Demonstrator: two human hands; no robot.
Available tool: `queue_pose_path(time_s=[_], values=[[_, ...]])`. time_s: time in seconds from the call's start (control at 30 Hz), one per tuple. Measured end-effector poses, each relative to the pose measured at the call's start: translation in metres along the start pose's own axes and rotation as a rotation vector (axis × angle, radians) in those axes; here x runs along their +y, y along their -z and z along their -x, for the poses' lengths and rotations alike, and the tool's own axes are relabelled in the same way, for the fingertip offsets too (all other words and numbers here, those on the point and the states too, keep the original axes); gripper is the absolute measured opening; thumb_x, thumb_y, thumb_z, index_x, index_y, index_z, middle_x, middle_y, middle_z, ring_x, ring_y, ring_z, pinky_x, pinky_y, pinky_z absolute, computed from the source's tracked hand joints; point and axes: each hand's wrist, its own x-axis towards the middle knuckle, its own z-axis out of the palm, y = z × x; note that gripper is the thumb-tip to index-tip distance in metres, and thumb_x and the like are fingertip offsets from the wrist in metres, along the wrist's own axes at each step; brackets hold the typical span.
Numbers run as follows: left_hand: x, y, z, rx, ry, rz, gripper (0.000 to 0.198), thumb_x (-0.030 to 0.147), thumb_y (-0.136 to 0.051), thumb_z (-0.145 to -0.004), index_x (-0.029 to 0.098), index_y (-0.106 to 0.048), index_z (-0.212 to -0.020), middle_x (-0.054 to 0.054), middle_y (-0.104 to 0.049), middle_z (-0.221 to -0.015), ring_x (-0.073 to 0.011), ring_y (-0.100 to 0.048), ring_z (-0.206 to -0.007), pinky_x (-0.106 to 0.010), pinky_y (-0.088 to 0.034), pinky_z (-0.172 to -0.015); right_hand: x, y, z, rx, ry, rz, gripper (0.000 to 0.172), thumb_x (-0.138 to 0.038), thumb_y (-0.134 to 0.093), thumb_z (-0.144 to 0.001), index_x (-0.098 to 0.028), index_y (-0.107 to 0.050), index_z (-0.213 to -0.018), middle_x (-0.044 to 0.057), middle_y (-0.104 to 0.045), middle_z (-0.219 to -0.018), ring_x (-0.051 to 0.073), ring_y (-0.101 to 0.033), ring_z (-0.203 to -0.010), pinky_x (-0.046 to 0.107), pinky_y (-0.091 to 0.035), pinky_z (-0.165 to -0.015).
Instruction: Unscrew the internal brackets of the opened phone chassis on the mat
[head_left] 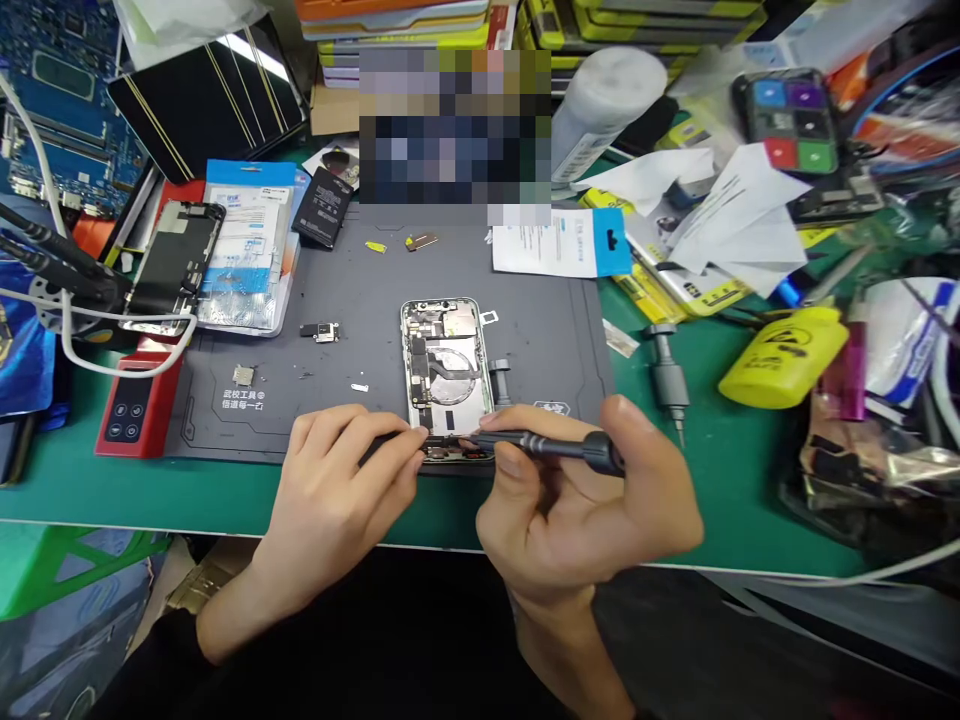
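An opened phone body [446,360] lies face down on a grey work mat [360,290], its boards and round coil exposed. My right hand [577,500] is closed around a dark screwdriver [547,443] whose tip reaches the phone's near end. My left hand [337,490] is closed in a pinch on a thin dark tool [390,440], which I cannot name, that points at the same near end. A small screw driver bit holder [500,380] stands just right of the phone.
A second grey screwdriver [666,380] and a yellow bottle [784,355] lie on the green table at right. A phone screen [176,265], a red device [135,400], a small part [322,331] and packets sit at left. Clutter piles up behind.
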Motion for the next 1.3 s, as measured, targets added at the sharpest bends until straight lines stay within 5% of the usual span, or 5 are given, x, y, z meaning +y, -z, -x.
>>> queue_pose_path(time_s=[0.67,1.1,1.3], values=[[-0.0024,-0.0026,0.0029,-0.011,0.000,0.021,0.014,0.016,-0.065,-0.109,0.017,-0.075,-0.119,-0.005,-0.080,-0.115,-0.0223,-0.067,-0.109,-0.038,-0.045,-0.093,-0.0025,-0.0007,0.0022,-0.039,-0.075,-0.014,0.071,-0.010,-0.066,-0.102,-0.023,-0.042,-0.167,0.003,-0.068,-0.100,0.016,-0.075,-0.080,0.032,-0.070,-0.071],[-0.0011,-0.0019,0.0012,-0.003,-0.005,0.025,0.013,0.016,-0.065,-0.110,0.016,-0.075,-0.119,-0.005,-0.079,-0.112,-0.0214,-0.067,-0.107,-0.037,-0.045,-0.091,-0.0044,0.0029,0.0023,-0.091,-0.033,0.023,0.075,-0.013,-0.075,-0.099,-0.026,-0.045,-0.167,0.006,-0.077,-0.105,0.019,-0.081,-0.087,0.030,-0.070,-0.067],[-0.0015,-0.0012,0.0016,-0.007,0.000,0.025,0.015,0.017,-0.064,-0.110,0.017,-0.075,-0.121,-0.005,-0.079,-0.113,-0.0223,-0.067,-0.107,-0.038,-0.045,-0.092,-0.0081,0.0027,0.0020,-0.044,0.058,0.070,0.064,-0.011,-0.064,-0.105,-0.019,-0.047,-0.166,0.008,-0.082,-0.111,0.018,-0.084,-0.094,0.028,-0.070,-0.077]])
